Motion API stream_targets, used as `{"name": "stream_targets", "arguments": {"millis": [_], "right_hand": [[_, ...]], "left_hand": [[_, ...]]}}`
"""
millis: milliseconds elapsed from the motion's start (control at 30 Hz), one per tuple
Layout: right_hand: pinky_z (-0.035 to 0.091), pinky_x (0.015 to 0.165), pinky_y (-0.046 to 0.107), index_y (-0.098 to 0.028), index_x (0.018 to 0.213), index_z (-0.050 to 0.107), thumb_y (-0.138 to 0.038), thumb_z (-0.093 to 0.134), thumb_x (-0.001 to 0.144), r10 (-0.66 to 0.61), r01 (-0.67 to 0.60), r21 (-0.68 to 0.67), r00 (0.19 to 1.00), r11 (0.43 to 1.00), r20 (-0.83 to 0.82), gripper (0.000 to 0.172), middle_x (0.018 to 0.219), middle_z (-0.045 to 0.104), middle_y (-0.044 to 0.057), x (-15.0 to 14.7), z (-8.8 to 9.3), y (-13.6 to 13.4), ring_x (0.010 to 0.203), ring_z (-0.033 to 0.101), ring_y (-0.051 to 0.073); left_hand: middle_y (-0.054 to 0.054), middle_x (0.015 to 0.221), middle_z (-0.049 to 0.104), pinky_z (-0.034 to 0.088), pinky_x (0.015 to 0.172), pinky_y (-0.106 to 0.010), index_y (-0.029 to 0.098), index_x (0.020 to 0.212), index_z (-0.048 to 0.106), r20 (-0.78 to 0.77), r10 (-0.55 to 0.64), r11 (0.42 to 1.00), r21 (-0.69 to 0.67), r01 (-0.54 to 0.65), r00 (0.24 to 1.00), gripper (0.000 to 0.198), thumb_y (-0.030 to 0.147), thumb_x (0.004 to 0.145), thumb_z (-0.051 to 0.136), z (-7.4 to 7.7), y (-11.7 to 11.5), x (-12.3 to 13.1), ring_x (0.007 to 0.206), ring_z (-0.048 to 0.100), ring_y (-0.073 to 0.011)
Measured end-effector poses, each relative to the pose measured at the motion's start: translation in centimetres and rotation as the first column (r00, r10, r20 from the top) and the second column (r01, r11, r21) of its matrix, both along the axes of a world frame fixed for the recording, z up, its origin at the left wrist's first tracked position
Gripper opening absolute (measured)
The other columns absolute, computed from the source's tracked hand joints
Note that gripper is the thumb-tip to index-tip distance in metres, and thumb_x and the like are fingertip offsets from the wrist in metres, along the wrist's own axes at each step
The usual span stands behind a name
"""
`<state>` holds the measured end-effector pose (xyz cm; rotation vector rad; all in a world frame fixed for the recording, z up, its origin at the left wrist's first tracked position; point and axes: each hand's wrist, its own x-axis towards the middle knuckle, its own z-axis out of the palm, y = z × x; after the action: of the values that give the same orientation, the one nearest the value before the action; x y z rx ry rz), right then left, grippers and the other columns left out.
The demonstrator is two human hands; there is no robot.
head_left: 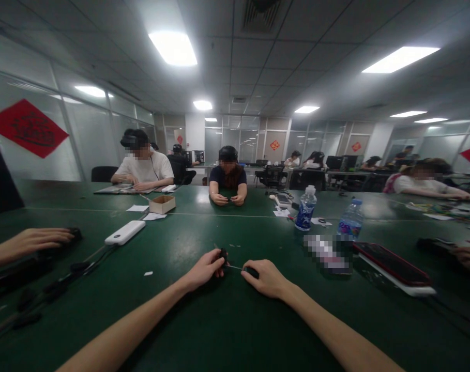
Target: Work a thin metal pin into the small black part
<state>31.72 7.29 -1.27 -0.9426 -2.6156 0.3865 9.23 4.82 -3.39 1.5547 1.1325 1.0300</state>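
My right hand [266, 278] is closed around the black handle of what looks like a screwdriver [252, 272]. Its thin metal shaft points left, and the tip meets or comes close to a small black part [223, 253]. That part is pinched in the fingers of my left hand [206, 269]; its exact kind is too small to make out. Both hands are low over the green table [219, 330], a short gap apart.
Right of my hands are two bottles [305, 209] and a phone on a white power bank [397, 266]. At left lie another white power bank [125, 232], cables and a small open box [162, 204]. Other people's hands [33, 245] work at both sides; a person sits opposite.
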Motion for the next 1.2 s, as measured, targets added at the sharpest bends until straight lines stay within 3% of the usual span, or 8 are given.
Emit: {"name": "stream_targets", "arguments": {"millis": [267,600,833,1200], "right_hand": [[0.043,0.071,0.025,-0.019,0.097,0.065,-0.040,0.045,0.091,0.020,-0.017,0.057,0.999,0.998,-0.042,0.029,0.087,0.068,0.004,0.0,-1.4,1.0,0.076,0.061,0.016],[0.043,0.071,0.025,-0.018,0.098,0.065,-0.039,0.043,0.092,0.018,-0.018,0.062,1.000,0.998,-0.005,0.031,0.087,0.067,0.005,0.0,-1.0,0.7,0.076,0.061,0.016],[0.044,0.071,0.026,-0.019,0.100,0.063,-0.039,0.040,0.093,-0.025,0.019,0.103,0.998,0.994,0.062,0.031,0.091,0.067,0.006,-0.3,-0.7,0.1,0.079,0.061,0.017],[0.045,0.069,0.026,-0.020,0.104,0.059,-0.040,0.036,0.096,-0.117,0.111,0.129,0.992,0.985,0.037,0.032,0.093,0.065,0.006,-0.9,-1.4,0.0,0.079,0.061,0.017]], "left_hand": [[-0.005,0.090,0.060,0.040,0.056,-0.024,0.015,0.099,0.049,0.039,0.002,0.999,-0.036,0.000,0.999,0.031,0.042,0.084,0.050,0.1,0.0,0.2,0.060,0.052,-0.0101],[-0.003,0.087,0.058,0.041,0.058,-0.025,0.015,0.102,0.050,0.021,-0.020,1.000,-0.018,0.020,1.000,0.033,0.042,0.083,0.051,0.1,0.0,0.0,0.062,0.053,-0.0115],[0.000,0.077,0.056,0.042,0.059,-0.026,0.014,0.107,0.050,-0.006,-0.003,1.000,-0.017,0.003,1.000,0.040,0.043,0.080,0.056,-0.2,0.1,-0.2,0.063,0.054,-0.0124],[-0.002,0.079,0.060,0.038,0.053,-0.023,0.015,0.098,0.048,0.011,0.040,0.999,-0.013,-0.040,0.999,0.032,0.042,0.082,0.051,-0.1,0.5,-0.1,0.057,0.051,-0.0096]]}}
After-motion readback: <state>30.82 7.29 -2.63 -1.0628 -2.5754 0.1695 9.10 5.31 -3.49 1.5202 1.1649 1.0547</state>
